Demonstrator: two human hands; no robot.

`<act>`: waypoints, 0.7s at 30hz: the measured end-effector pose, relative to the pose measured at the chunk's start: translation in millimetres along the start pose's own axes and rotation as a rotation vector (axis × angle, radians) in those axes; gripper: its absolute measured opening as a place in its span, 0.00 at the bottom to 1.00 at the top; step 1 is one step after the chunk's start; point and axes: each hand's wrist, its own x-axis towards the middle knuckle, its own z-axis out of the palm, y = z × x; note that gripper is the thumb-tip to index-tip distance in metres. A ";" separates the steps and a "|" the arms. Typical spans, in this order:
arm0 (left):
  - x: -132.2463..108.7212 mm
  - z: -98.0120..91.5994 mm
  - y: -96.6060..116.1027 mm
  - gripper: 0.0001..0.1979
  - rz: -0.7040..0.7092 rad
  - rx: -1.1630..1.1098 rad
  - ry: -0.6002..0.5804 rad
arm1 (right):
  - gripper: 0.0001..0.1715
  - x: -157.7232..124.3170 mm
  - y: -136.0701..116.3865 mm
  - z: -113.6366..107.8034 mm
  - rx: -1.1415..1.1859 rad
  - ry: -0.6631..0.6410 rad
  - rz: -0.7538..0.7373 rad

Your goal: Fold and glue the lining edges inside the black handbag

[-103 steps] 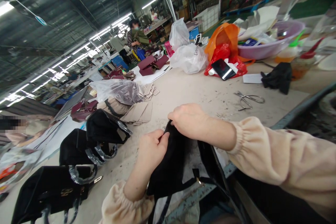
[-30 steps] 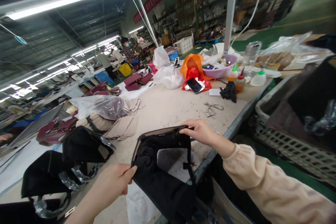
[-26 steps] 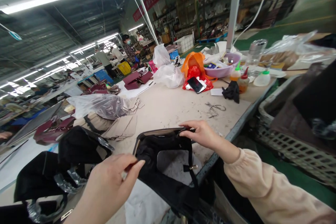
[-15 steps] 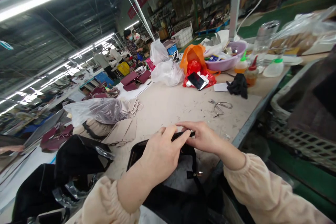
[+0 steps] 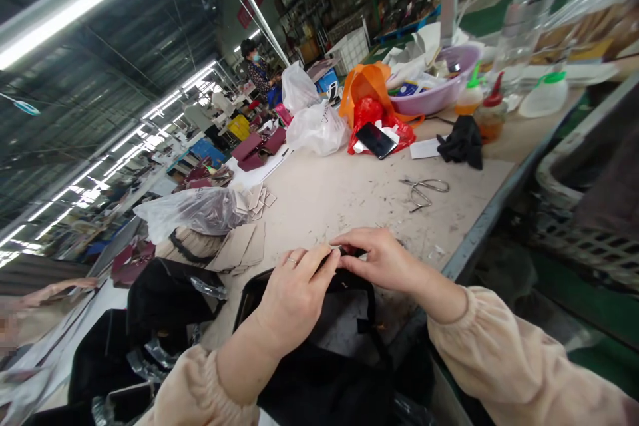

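Observation:
A black handbag [image 5: 319, 359] lies open-mouthed on the worktable's near edge, with a pale lining showing inside. My left hand [image 5: 294, 296] and my right hand [image 5: 382, 259] meet at the bag's far rim, fingers pinched on the rim close together. A ring shows on the left hand. Both sleeves are beige with gathered cuffs. What lies between the fingertips besides the rim is hidden.
More black handbags [image 5: 164, 293] with plastic-wrapped handles lie to the left, beside a plastic bag [image 5: 194, 210] and tan card pieces [image 5: 242, 246]. Scissors [image 5: 424, 190], a black cloth [image 5: 462, 140], a phone [image 5: 374, 140], bottles [image 5: 492, 110] and a purple basin [image 5: 432, 96] sit farther off. A basket [image 5: 584, 239] stands at right.
My left hand let go of the bag's near left corner and moved up to the far rim beside my right hand. The view tilted and dropped closer to the table.

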 end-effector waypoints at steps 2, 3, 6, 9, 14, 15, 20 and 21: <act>-0.4 0.1 1.2 0.15 -0.035 -0.075 0.060 | 0.13 -0.6 0.4 -0.1 -0.010 0.001 0.006; -0.7 0.7 1.9 0.14 -0.057 -0.116 0.100 | 0.12 -1.0 0.9 -0.2 -0.015 0.003 0.011; -3.2 4.1 3.1 0.10 -0.122 -0.223 0.180 | 0.12 -2.1 3.6 0.1 -0.005 -0.007 0.012; -6.4 7.4 2.8 0.07 -0.173 -0.277 0.155 | 0.14 -1.8 6.1 1.2 0.020 0.004 0.015; -6.5 5.4 1.8 0.06 -0.217 -0.292 0.104 | 0.17 2.9 0.5 0.6 0.028 0.073 -0.030; -6.3 4.2 1.8 0.06 -0.234 -0.291 0.098 | 0.15 3.5 -1.6 -0.5 0.022 0.088 -0.069; -7.8 0.6 0.1 0.08 -0.303 -0.244 0.106 | 0.04 -1.4 -4.5 -5.5 -0.038 0.075 -0.279; -8.0 0.5 -1.0 0.08 -0.303 -0.238 0.124 | 0.05 -3.2 -3.6 -5.4 -0.048 0.075 -0.295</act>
